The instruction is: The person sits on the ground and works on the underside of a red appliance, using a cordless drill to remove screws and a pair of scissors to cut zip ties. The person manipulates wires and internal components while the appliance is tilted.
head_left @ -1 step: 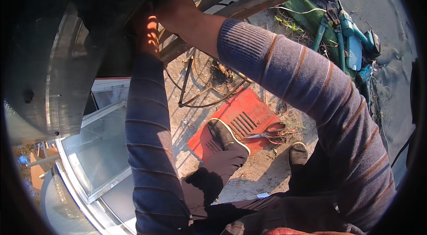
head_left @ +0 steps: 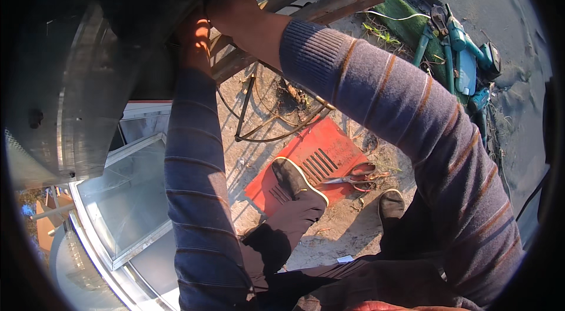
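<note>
At the far left, a dark casing [head_left: 82, 105] fills the upper part of the view, much of it in deep shadow. Below it leans a window [head_left: 123, 196], a glass pane in a pale frame.

The left hand [head_left: 193, 30] reaches up beneath the casing's right edge, striped with sunlight near the wrist; its sleeve [head_left: 197, 164] is grey with brown stripes. Its fingers are lost in shadow, so how far they are spread, and whether they grip anything, I cannot tell. Just to its right, the right hand [head_left: 236, 10] bends in from the right, back of the hand uppermost, at the left end of a slatted frame [head_left: 350, 0] with a red upright at its right end. The fingers of this hand point into the same dark gap; their spread and any hold are hidden too.

Under the hands, a wire stand [head_left: 276, 139] rests on the ground [head_left: 338, 237]. Beside it lies a slotted red panel [head_left: 329, 137]. One shoe [head_left: 291, 178] is planted on the panel, its toe by the upper left edge; scissors [head_left: 353, 178] lie across the right corner. The other shoe [head_left: 391, 204] stands on the ground, off the panel's right side. Farther right, teal tools [head_left: 468, 64] are heaped along a green mat [head_left: 406, 17], beside a dark sheet [head_left: 500, 5].
</note>
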Demonstrator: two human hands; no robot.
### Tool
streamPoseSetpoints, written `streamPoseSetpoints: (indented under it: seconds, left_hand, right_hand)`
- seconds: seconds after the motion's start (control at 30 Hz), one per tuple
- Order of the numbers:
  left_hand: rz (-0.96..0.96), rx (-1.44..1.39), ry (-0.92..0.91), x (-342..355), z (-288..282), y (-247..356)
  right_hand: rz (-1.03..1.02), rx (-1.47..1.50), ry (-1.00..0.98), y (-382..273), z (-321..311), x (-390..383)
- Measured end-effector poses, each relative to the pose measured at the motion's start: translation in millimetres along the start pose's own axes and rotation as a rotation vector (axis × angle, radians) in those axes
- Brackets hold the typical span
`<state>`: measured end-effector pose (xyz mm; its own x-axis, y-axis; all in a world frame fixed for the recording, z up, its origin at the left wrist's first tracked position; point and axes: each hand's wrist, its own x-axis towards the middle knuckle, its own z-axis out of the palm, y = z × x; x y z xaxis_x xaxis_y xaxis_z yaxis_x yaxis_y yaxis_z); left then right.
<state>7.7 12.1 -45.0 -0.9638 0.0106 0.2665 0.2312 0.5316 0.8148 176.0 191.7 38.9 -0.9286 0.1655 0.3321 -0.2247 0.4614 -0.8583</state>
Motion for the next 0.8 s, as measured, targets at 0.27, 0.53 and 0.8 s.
streamPoseSetpoints:
  seconds: [0.27,0.53,0.8]
  left_hand:
    - [0.030,-0.057,-0.045,-21.9,-12.1,13.0]
    - [0.067,-0.176,-0.159,-32.6,-21.4,33.8]
    - [0.242,-0.355,0.166,-168.3,-38.5,112.5]
  right_hand:
    - [-0.327,-0.503,-0.163,72.1,56.0,53.8]
    - [-0.315,-0.493,-0.294,93.2,70.0,86.2]
    - [-0.361,-0.793,-0.387,81.7,71.5,91.1]
